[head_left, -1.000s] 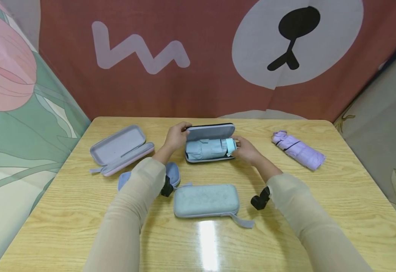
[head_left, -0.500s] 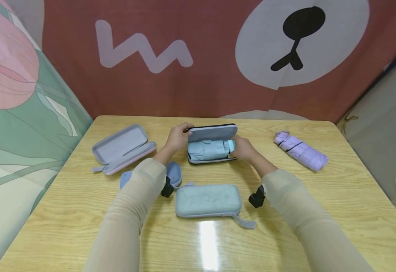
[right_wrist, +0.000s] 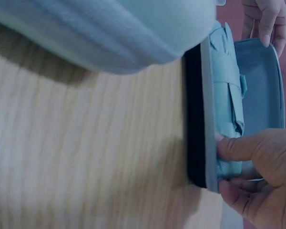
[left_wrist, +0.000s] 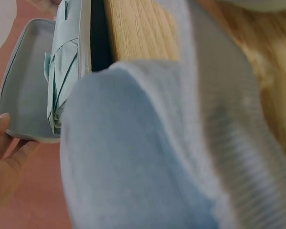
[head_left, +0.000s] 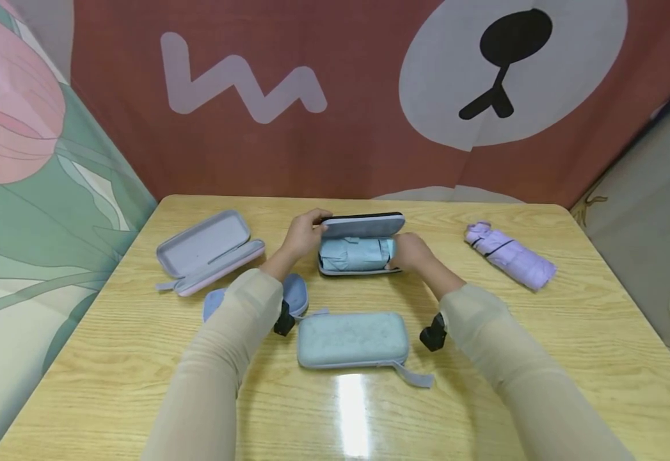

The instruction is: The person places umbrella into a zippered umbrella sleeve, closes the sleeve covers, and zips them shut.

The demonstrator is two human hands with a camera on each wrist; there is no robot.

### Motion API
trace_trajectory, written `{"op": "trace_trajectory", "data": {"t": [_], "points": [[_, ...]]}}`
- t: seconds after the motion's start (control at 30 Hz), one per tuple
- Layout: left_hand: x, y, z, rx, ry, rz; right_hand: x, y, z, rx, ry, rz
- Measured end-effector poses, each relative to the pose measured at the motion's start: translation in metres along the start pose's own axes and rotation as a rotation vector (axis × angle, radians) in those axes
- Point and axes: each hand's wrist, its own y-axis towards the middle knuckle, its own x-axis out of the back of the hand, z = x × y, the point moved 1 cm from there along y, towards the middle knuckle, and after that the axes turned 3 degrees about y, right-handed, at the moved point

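Observation:
A dark hard zip case stands open at the back middle, its grey-lined lid point(head_left: 363, 226) raised. Inside its base lies a folded light-blue umbrella point(head_left: 353, 255). My left hand point(head_left: 303, 235) pinches the lid's left end; in the left wrist view, the thumb is on the lining and the fingers are behind. At the case's right end is my right hand point(head_left: 413, 252). The right wrist view shows that hand point(right_wrist: 271, 171) with its thumb on the umbrella's end point(right_wrist: 229, 167) and curled fingers by the case's corner, hiding the umbrella's tip.
A closed pale-green case point(head_left: 352, 340) with a strap lies in front. At left, a pink-grey case point(head_left: 205, 246) lies open. A blue case point(head_left: 295, 294) is partly hidden under my left sleeve. A folded purple umbrella point(head_left: 510, 255) lies at right. A printed curtain hangs behind the table.
The right hand has moved slightly left and in over the umbrella's end, covering its pale-blue tip, and the umbrella sits further inside the case. The lid has tipped a little lower.

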Motion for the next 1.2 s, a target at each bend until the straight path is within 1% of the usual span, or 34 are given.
{"op": "trace_trajectory", "data": {"t": [0.07, 0.23, 0.3, 0.4, 0.47, 0.57, 0.73, 0.9, 1.0, 1.2], "points": [[0.0, 0.001, 0.0, 0.01, -0.008, 0.007, -0.002, 0.0, -0.003, 0.003, 0.036, -0.008], [0.0, 0.002, 0.0, 0.035, -0.016, 0.024, -0.006, -0.002, -0.013, -0.01, 0.252, -0.036], [0.001, 0.002, 0.0, 0.036, -0.017, 0.033, -0.007, -0.003, -0.016, -0.004, 0.304, -0.062], [0.001, 0.002, -0.001, 0.035, -0.029, 0.047, -0.008, -0.004, -0.018, 0.011, 0.308, -0.109], [0.002, 0.002, -0.001, 0.037, -0.039, 0.054, -0.009, -0.005, -0.019, 0.017, 0.32, -0.125], [0.002, 0.0, 0.0, 0.056, -0.067, 0.068, -0.011, -0.006, -0.021, 0.021, 0.367, -0.105], [0.002, -0.003, 0.0, 0.113, -0.092, 0.1, -0.016, -0.007, -0.025, 0.022, 0.465, -0.048], [0.001, -0.003, -0.003, 0.164, -0.073, 0.128, -0.017, -0.007, -0.029, 0.029, 0.532, -0.046], [0.001, -0.004, -0.004, 0.195, -0.079, 0.146, -0.015, -0.008, -0.03, 0.032, 0.566, -0.045], [0.0, -0.005, -0.006, 0.213, -0.111, 0.168, -0.01, -0.012, -0.031, 0.01, 0.637, -0.051]]}}
